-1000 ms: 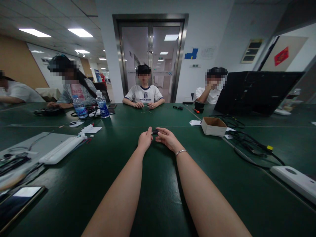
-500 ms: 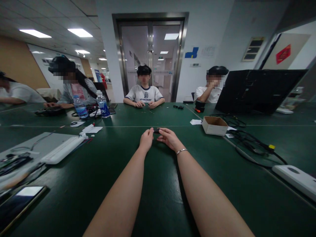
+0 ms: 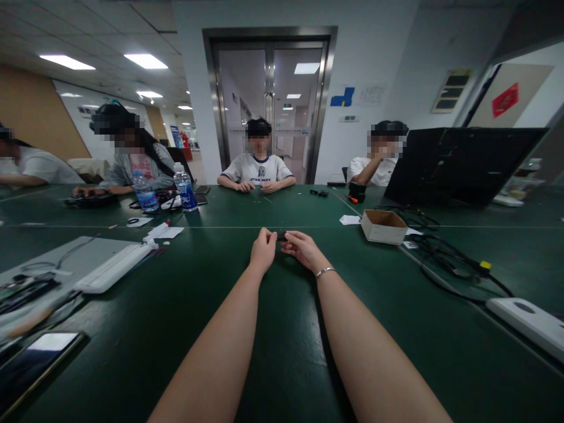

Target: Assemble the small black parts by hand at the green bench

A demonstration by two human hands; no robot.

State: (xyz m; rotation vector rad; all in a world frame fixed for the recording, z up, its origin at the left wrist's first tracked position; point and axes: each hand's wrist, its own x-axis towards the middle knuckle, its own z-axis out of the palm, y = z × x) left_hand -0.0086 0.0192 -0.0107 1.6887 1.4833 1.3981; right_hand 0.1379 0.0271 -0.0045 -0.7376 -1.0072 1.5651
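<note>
Between my two hands is a small black object (image 3: 281,237), too small and dark for me to name its kind. My left hand (image 3: 264,250) is closed on its left end, thumb and fingers pressed together. At the other end, my right hand (image 3: 304,249) pinches it between thumb and fingertips, the lower fingers curled beneath. A silver bracelet (image 3: 325,271) circles my right wrist. Both hands are just above the green table (image 3: 286,341), near a seam that runs across it.
To the right are an open cardboard box (image 3: 384,228), black cables (image 3: 458,258), a white power strip (image 3: 526,323) and a monitor (image 3: 462,164). On the left lie a phone (image 3: 37,370) and a long white case (image 3: 114,267). Water bottles (image 3: 185,188) stand farther back; several people sit around the table.
The black object and my fingers have shifted very slightly, with both hands still on it. The view has tilted up a little. Across the table, a person's hands have moved slightly.
</note>
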